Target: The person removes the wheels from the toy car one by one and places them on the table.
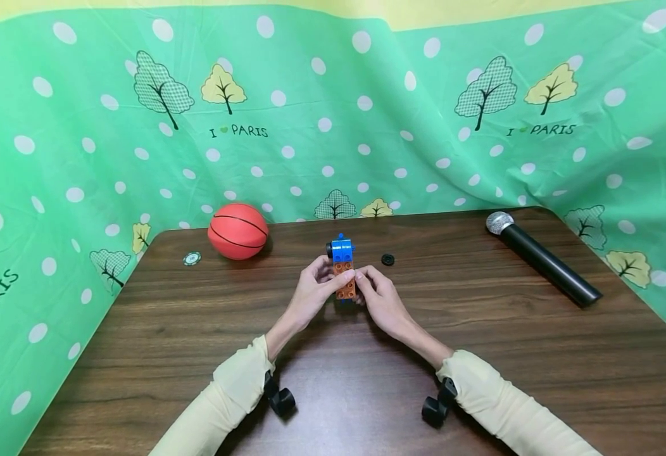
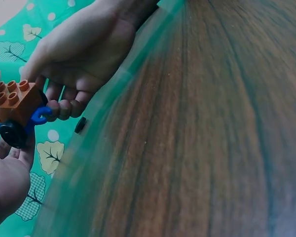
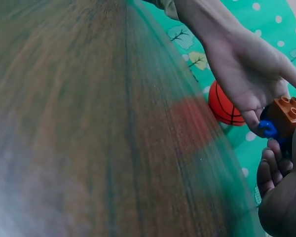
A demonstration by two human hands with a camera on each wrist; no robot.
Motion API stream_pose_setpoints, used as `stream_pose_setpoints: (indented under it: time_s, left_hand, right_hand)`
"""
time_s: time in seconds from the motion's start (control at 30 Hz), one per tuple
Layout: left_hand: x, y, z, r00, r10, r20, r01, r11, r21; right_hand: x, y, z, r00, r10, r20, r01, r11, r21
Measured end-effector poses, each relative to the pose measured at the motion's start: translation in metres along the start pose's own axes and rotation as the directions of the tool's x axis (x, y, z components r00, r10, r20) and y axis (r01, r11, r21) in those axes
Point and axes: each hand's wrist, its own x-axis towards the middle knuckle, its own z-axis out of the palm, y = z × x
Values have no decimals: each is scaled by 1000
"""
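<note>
Between both hands is a toy block car (image 1: 343, 269) with orange studded bricks, a blue end piece and black wheels. My left hand (image 1: 317, 288) grips it from the left, its thumb across the orange studs. From the right, my right hand (image 1: 383, 301) pinches the orange part, thumb and fingertips at its side. In the left wrist view, a black wheel (image 2: 14, 133) and a blue hook (image 2: 38, 116) show on the car. A loose black wheel (image 1: 387, 259) lies on the table just beyond my right hand.
A red toy basketball (image 1: 238, 231) sits at the back left, beside a small round chip (image 1: 192, 258). A black microphone (image 1: 544, 259) with a silver head lies at the back right of the wooden table (image 1: 139, 354). Behind hangs a green dotted cloth (image 1: 333, 82).
</note>
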Motion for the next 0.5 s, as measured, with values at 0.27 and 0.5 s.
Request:
stream_pose_setpoints:
  time_s: [0.27, 0.5]
  left_hand:
    - [2, -1, 1, 999, 32, 12, -33, 999, 35]
    - [0, -1, 0, 999, 29, -20, -28, 999, 36]
  right_hand:
    - [1, -2, 2, 999, 7, -35, -6, 1000, 22]
    - [-1, -4, 5, 1000, 18, -20, -17, 998, 53]
